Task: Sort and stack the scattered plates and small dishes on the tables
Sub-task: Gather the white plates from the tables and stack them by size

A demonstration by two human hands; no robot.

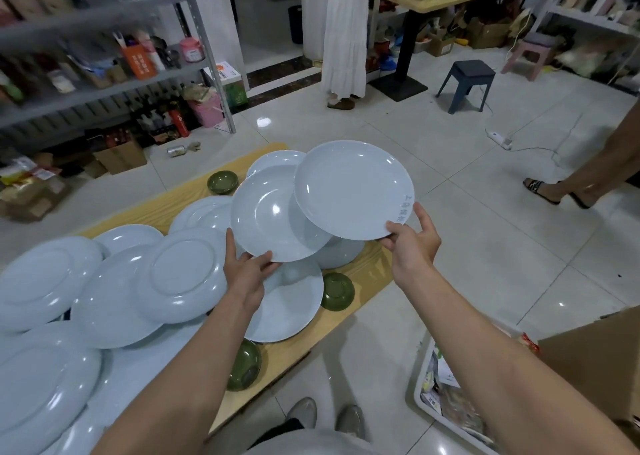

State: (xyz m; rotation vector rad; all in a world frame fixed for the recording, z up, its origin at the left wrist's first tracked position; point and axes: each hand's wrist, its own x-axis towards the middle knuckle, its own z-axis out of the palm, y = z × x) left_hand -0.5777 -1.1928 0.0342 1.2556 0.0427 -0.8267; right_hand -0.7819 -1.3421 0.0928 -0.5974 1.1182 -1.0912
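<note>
I am working with both hands raised over the wooden table [367, 271]. The left hand [247, 267] is pinching the near rim of a pale blue plate [270, 215], thumb on top and fingers underneath, and is holding it above the middle of the table. The right hand [414, 241] is grasping the near rim of a second plate [349, 188] in the same way. That plate is hanging over the table's right edge, and its left side is overlapping the first from above.

I am judging that this step is calling for the two to be nested. I am planning to level the second plate, centre it over the first and lower it until the rims are seating evenly, sliding the fingers out last so nothing is clattering. More plates are lying across the table, among them an upturned plate [183, 274] on its left part that is needing a flip. The small green dishes [337, 290] on the table are wanting a pile of their own.

Grey characters [403, 208] are running along the second plate's rim beside the right thumb, but I am not managing to read them. An orange carton [139, 60] on the shelf beyond the table's far left is carrying pale print, too blurred to make out.
</note>
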